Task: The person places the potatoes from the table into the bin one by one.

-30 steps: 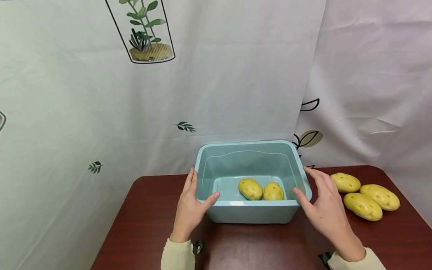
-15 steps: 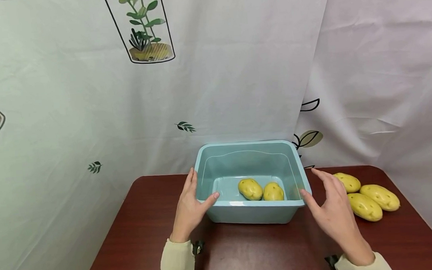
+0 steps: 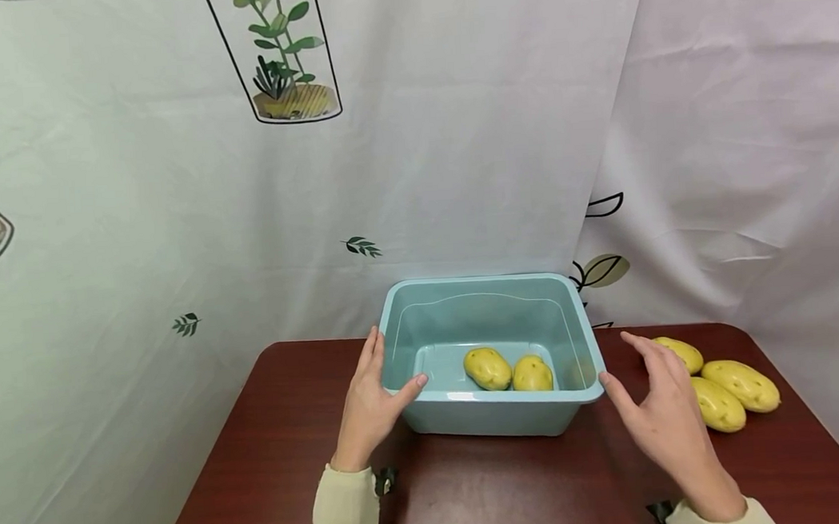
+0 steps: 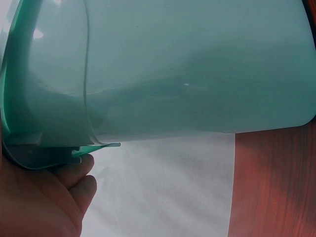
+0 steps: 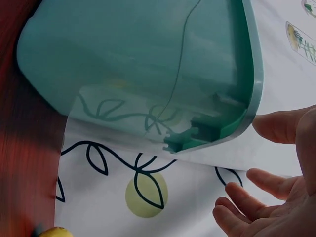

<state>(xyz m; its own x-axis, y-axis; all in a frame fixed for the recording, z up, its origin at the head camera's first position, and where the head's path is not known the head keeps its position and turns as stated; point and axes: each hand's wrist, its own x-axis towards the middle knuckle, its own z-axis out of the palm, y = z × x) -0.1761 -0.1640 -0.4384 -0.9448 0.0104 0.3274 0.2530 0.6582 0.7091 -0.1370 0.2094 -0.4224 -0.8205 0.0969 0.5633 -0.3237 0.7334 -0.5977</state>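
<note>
A light blue plastic tub (image 3: 486,412) stands on the table with two yellow potatoes, one (image 3: 488,368) beside the other (image 3: 532,374), on its floor. My left hand (image 3: 366,413) grips the tub's near left corner, thumb over the front rim and fingers along the left side. In the left wrist view, fingertips (image 4: 84,165) curl in under the rim. My right hand (image 3: 667,415) is spread and holds nothing. Its thumb tip is right at the tub's near right corner, while its fingers stand away from the right wall. Behind this hand, three more potatoes (image 3: 741,386) lie on the table, two partly hidden.
The dark red-brown table (image 3: 260,480) carries the tub near its back edge. A pale cloth (image 3: 457,171) printed with plants hangs just behind. Another potato's edge (image 5: 57,232) shows at the bottom of the right wrist view.
My right hand has moved right, away from the tub's right side, toward the loose potatoes. The left hand, the tub and the potatoes stay where they were.
</note>
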